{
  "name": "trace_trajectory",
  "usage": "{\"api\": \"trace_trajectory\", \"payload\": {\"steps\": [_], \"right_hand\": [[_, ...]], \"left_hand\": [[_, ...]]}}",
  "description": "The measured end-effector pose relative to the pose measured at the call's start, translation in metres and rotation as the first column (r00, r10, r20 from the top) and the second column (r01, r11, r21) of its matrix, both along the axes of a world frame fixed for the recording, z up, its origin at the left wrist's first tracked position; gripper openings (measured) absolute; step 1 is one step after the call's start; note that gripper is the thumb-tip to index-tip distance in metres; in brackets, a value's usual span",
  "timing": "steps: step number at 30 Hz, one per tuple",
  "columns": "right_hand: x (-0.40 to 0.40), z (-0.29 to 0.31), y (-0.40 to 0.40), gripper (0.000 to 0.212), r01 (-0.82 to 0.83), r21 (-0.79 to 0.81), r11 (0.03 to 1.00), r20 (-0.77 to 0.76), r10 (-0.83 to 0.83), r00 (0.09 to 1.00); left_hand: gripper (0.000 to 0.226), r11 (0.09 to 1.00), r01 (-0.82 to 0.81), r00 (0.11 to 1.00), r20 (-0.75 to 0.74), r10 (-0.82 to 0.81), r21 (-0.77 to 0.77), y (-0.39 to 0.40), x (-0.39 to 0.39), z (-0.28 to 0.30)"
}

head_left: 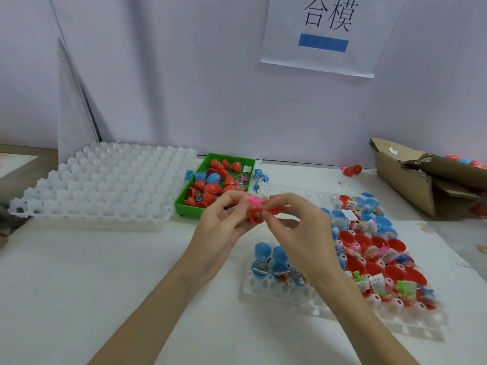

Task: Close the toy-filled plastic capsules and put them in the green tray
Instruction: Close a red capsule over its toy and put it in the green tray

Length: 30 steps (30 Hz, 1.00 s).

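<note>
A white plastic cell tray [311,299] of open toy-filled red and blue capsules, too many to count, is laid nearest on the white counter [79,285]. Above it, one open red plastic capsule [259,213] is pinched by the left hand [224,225] and right hand [297,222], apparently for closing. Beyond, one green plastic tray [184,206] is kept within reach.
</note>
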State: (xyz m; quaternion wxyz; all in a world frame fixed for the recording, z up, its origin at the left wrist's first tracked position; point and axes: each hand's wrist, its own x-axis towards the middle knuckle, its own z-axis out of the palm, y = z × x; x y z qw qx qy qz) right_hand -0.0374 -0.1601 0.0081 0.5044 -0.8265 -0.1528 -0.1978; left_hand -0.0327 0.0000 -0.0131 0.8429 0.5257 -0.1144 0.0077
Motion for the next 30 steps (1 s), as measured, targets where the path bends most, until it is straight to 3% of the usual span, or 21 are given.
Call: {"api": "trace_trajectory", "payload": {"steps": [5, 7, 11, 16, 20, 27, 30], "right_hand": [[0.002, 0.000, -0.005, 0.009, 0.033, 0.016, 0.999, -0.082, -0.032, 0.996], [0.004, 0.000, -0.009, 0.010, 0.034, 0.032, 0.999, -0.132, -0.029, 0.991], [0.002, -0.002, -0.008, 0.009, 0.017, 0.045, 0.999, -0.168, -0.009, 0.986], [0.001, -0.004, -0.004, 0.008, 0.043, 0.008, 0.999, -0.197, -0.040, 0.980], [-0.001, -0.003, -0.004, 0.007, 0.042, 0.001, 0.999, -0.183, -0.041, 0.982], [0.004, 0.000, -0.010, 0.019, -0.032, -0.007, 0.999, -0.159, 0.030, 0.987], [0.016, 0.003, -0.024, 0.026, 0.119, -0.122, 0.985, -0.087, -0.130, 0.988]], "left_hand": [[0.021, 0.997, 0.061, 0.998, -0.002, -0.061, -0.055, 0.000, 0.000, 0.001], [0.021, 0.998, 0.039, 0.999, 0.015, -0.039, 0.042, -0.002, -0.002, 0.000], [0.016, 0.937, -0.174, 0.982, 0.120, 0.143, 0.303, -0.008, -0.002, -0.006], [0.005, 0.844, -0.325, 0.939, 0.249, 0.236, 0.427, -0.012, -0.004, -0.013], [0.013, 0.862, -0.300, 0.950, 0.211, 0.231, 0.408, -0.011, -0.004, -0.010], [0.010, 0.958, -0.192, 0.981, 0.037, 0.188, 0.213, -0.004, -0.003, 0.001], [0.013, 0.976, -0.185, 0.979, -0.065, 0.194, 0.118, 0.004, -0.002, 0.001]]}}
